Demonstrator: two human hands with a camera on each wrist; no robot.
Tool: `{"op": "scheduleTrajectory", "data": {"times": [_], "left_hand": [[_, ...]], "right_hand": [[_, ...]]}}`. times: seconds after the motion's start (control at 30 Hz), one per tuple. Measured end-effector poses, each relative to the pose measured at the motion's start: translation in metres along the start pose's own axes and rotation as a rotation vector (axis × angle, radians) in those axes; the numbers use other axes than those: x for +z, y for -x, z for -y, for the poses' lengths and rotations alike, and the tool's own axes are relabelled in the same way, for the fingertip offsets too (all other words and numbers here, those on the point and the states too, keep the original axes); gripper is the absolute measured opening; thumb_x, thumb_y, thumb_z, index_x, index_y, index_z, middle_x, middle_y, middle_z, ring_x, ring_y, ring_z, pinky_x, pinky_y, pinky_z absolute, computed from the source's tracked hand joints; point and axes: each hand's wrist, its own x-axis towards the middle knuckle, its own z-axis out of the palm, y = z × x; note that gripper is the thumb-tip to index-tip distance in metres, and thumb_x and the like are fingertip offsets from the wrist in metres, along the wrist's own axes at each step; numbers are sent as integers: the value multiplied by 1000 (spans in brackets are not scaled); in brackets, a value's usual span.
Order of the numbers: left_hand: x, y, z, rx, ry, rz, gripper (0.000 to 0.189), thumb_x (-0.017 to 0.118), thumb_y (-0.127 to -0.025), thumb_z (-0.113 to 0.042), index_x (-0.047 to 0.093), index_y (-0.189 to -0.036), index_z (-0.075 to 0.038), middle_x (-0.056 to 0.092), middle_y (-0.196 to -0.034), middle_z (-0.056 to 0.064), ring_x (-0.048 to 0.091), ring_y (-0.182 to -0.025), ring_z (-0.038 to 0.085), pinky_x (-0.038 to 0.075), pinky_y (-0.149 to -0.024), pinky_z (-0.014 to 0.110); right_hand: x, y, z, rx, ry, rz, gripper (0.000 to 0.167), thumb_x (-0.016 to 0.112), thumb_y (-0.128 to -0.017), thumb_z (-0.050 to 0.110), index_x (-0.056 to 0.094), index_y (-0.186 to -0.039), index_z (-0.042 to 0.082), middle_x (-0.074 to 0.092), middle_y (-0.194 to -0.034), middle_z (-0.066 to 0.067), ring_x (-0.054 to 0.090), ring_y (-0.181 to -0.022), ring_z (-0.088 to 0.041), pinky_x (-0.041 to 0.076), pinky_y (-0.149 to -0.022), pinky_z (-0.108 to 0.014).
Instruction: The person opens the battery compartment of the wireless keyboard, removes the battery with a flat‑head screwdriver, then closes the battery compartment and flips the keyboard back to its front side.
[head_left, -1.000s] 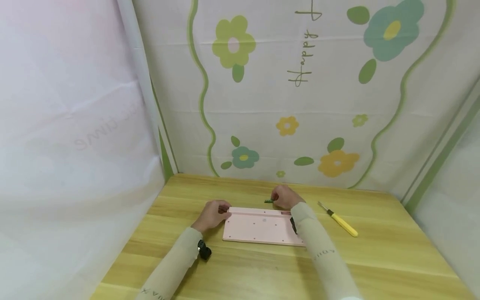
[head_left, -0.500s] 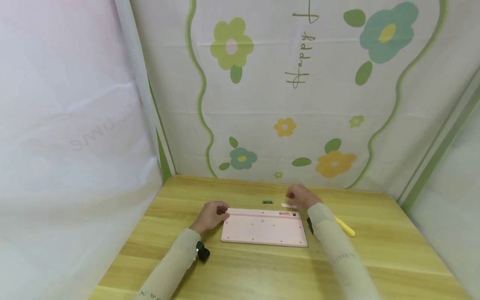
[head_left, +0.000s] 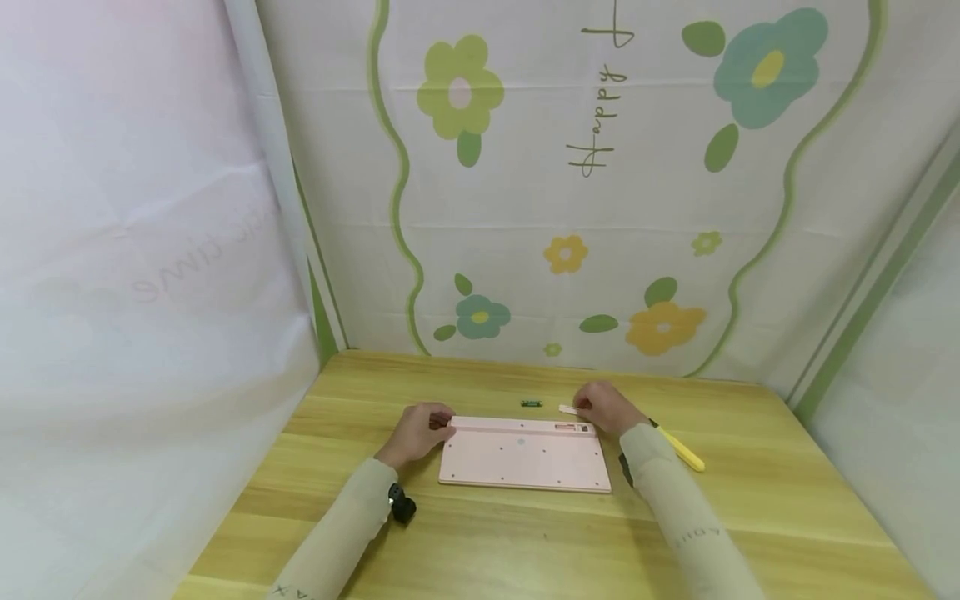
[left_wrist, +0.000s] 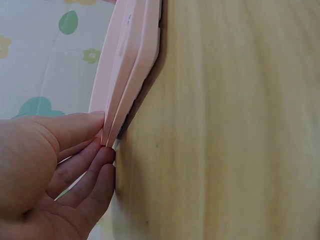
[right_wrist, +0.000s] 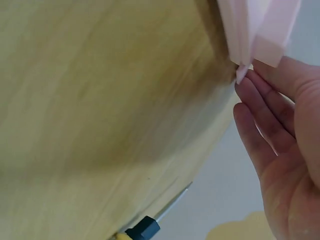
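A pink keyboard [head_left: 517,462] lies face down on the table, its small battery compartment [head_left: 573,427] uncovered near the far right corner. My left hand [head_left: 415,432] pinches its far left corner, thumb [left_wrist: 82,127] on the back and fingers curled at the edge. Just beyond the far right corner, my right hand [head_left: 609,408] pinches a light pink battery cover [head_left: 567,409]. In the right wrist view, the end of that cover [right_wrist: 242,74] shows between thumb and fingers, partly hidden. A green battery [head_left: 532,403] lies on the table beyond the keyboard's far edge.
A yellow-handled screwdriver [head_left: 686,454] lies right of the keyboard, partly behind the right forearm; its shaft [right_wrist: 172,201] shows in the right wrist view. A flower-printed cloth [head_left: 525,192] hangs behind the table [head_left: 525,550], with a white cloth [head_left: 150,250] at the left.
My right hand has let go of the green battery, moved right and taken hold of the battery cover. The battery compartment has come into sight. My left hand still holds its corner.
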Motion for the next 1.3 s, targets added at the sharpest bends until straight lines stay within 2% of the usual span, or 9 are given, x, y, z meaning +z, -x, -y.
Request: {"op": "scheduleTrajectory", "data": {"times": [0.2,0.37,0.63,0.87,1.13,1.3], "left_hand": [[2,0,-3,-19,3,3,22,74,-98,-8,75,-120,-2,77,-110,11,72,-100,21,63,-89,41],[3,0,-3,-27,0,-13,21,74,-98,-6,76,-119,-2,77,-109,11,73,-100,22,63,-89,42],[1,1,-3,-31,7,-27,21,75,-97,-5,76,-118,-2,78,-108,10,73,-99,21,63,-89,41],[0,1,0,-48,-17,-38,22,76,-96,-6,76,-118,-3,78,-107,9,73,-98,20,63,-89,39],[1,1,1,-44,-10,-36,22,77,-96,-6,77,-118,-4,78,-107,8,73,-98,19,63,-88,40],[3,0,1,-33,-17,-27,22,77,-96,-8,77,-118,-4,78,-107,7,72,-97,18,63,-87,37]], "right_hand": [[2,4,-4,90,-78,2,8,73,-95,-2,79,-96,4,74,-89,-4,63,-79,-12,56,-70,-31],[-1,6,-4,121,-134,-3,6,74,-95,-2,76,-97,3,73,-92,-6,64,-82,-13,58,-73,-30],[-18,11,13,27,-116,29,9,69,-96,-6,75,-96,1,74,-91,-7,62,-79,-11,56,-71,-27],[-30,10,35,-38,-95,71,9,70,-98,-2,76,-96,4,76,-93,-6,67,-84,-11,59,-76,-27],[-30,13,40,-56,-153,135,6,71,-96,-5,75,-94,0,74,-89,-14,64,-78,-18,54,-68,-24],[-28,19,41,-27,-164,170,6,69,-98,-5,74,-97,-2,73,-90,-15,58,-76,-14,51,-67,-23]]}}
